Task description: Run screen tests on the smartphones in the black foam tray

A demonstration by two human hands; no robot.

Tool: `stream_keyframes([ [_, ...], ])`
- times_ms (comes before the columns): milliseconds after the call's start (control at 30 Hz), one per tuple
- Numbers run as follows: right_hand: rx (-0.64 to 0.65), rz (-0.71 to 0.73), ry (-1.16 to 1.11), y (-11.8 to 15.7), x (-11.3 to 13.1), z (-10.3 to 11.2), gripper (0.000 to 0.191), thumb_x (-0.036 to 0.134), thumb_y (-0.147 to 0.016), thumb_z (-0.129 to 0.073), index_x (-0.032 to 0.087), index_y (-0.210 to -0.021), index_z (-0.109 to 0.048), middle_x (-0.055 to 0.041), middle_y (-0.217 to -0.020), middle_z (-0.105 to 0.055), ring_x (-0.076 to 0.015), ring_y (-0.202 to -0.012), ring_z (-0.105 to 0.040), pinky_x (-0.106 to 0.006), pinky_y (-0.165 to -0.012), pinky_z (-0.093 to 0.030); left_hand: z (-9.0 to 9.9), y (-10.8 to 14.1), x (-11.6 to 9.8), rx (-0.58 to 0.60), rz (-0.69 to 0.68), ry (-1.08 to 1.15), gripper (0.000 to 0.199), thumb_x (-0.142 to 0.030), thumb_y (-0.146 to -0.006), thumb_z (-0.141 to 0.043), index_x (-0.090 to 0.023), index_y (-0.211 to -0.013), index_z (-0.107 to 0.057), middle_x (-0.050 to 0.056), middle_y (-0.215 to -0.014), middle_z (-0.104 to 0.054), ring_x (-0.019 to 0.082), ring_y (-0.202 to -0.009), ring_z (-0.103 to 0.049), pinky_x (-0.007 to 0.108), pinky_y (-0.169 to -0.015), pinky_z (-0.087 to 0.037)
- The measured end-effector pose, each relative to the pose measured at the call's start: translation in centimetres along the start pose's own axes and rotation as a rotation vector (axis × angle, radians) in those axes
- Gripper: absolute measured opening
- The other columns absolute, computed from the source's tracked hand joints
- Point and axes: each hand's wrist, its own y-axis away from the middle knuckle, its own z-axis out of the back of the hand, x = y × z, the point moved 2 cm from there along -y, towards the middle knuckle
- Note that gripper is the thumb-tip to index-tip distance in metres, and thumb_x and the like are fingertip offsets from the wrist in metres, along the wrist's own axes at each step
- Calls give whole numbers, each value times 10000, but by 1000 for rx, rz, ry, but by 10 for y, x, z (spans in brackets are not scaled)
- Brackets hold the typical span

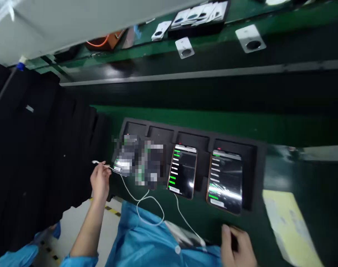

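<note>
My left hand is at the left end of a black foam tray, pinching a thin white earphone cable. The cable's white tip sticks out to the left of my fingers. From there the cord passes in front of the tray and loops near my blue clothing. Smartphones lie in the tray: a lit phone in the middle and another lit phone on the right, both showing green and white text lists. Two more devices at the left are mostly hidden by pixel blocks. My right hand is curled at the front edge, right of centre; its contents are unclear.
Yellow paper lies right of the tray. Dark stacked material rises at the left. On the shelf above stand a black box of white cards, loose white cards and an orange-brown box.
</note>
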Motion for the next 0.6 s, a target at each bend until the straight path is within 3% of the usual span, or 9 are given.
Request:
stream_keyframes([
  [33,20,-22,-7,-2,12,3,678,903,-921,-574,233,-884,-673,-83,-867,-683,-280,-849,-655,-427,-847,-511,-3,-3,-6,13,124,-30,256,-360,-945,-843,-141,-988,-718,37,-817,-713,100,-663,-650,207,-659,-544],
  [100,-76,-63,7,-9,43,13,664,875,-959,-544,220,-920,-645,-77,-892,-652,-269,-890,-638,-428,-886,-504,-9,-3,-20,85,263,-112,185,-305,-989,-802,-142,-978,-716,63,-871,-731,126,-760,-703,234,-732,-579],
  [200,-238,3,-5,-32,100,24,590,778,-1004,-563,195,-1056,-640,-108,-1044,-647,-277,-1032,-639,-469,-1017,-501,-18,13,-45,221,255,-221,242,-371,-1044,-755,-138,-995,-706,65,-877,-720,179,-852,-727,294,-771,-602],
  [300,-156,9,-30,-66,143,19,622,742,-996,-599,177,-1254,-630,-165,-1236,-664,-301,-1184,-630,-497,-1088,-496,-21,35,-71,262,205,-229,325,-452,-1063,-728,-133,-1120,-707,54,-991,-725,180,-867,-715,330,-781,-628],
  [400,-66,-129,-77,-97,155,9,767,802,-944,-611,156,-1356,-602,-187,-1223,-708,-333,-1210,-653,-518,-1097,-510,-15,60,-101,288,163,-204,332,-454,-1035,-764,-143,-1136,-709,56,-1034,-733,190,-914,-713,332,-808,-630],
  [500,6,-320,-105,-119,149,2,839,841,-890,-625,136,-1346,-628,-179,-1120,-758,-340,-1149,-697,-498,-1082,-530,10,92,-143,366,69,-174,299,-434,-938,-866,-175,-978,-721,61,-933,-742,246,-946,-723,341,-810,-617],
  [567,28,-389,-117,-128,148,1,762,824,-876,-654,143,-1214,-700,-177,-1099,-775,-341,-1186,-694,-468,-1110,-519,39,118,-178,436,-157,-138,305,-468,-905,-880,-211,-897,-716,61,-889,-732,282,-901,-733,398,-781,-633],
  [600,44,-415,-142,-132,148,0,709,810,-873,-671,150,-1124,-727,-173,-1085,-781,-341,-1200,-690,-455,-1121,-515,56,129,-195,410,-279,-101,309,-490,-904,-871,-226,-876,-712,57,-871,-723,292,-870,-731,427,-762,-641],
])
